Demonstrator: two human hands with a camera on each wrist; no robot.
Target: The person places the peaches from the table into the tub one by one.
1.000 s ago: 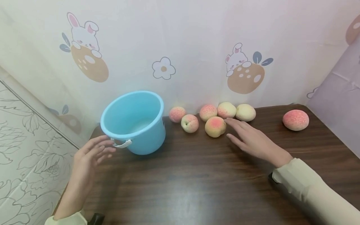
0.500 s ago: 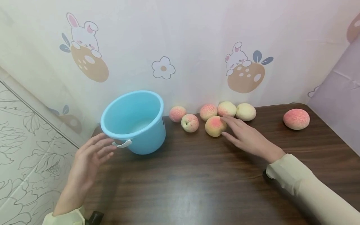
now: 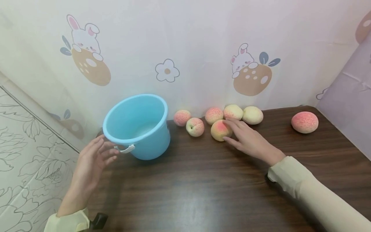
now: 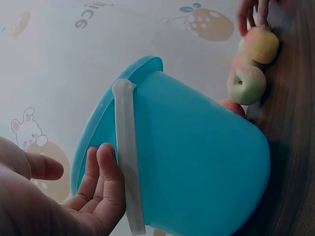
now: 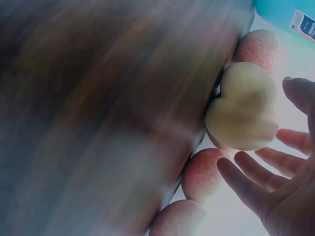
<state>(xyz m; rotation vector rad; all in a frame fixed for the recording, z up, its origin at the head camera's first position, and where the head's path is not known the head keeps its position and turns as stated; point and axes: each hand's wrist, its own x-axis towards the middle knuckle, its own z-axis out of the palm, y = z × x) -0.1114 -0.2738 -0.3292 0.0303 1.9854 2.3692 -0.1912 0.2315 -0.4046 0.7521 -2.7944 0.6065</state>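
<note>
A light-blue bucket [image 3: 152, 146] with a white handle [image 3: 127, 149] stands at the back left of the table. My left hand [image 3: 90, 162] is beside its left side, fingers relaxed; in the left wrist view the fingertips are right at the handle [image 4: 129, 162]. A yellow peach with a pink top [image 3: 219, 132] sits in front of the others. Around its right side my right hand [image 3: 251, 141] spreads its fingers, thumb in front and the others behind. The right wrist view has this peach [image 5: 243, 123] between thumb and fingers, which are extended.
Several more peaches lie along the back edge: two near the bucket, such as the pink-and-cream peach [image 3: 195, 127], and others behind the yellow one. A red peach [image 3: 305, 122] lies apart at right. A rabbit-print cloth [image 3: 200, 64] hangs behind the brown table [image 3: 185, 190].
My right hand has moved left, from beside the yellow peach to around its right side. The left hand has shifted slightly by the bucket. The peaches and bucket stay put.
</note>
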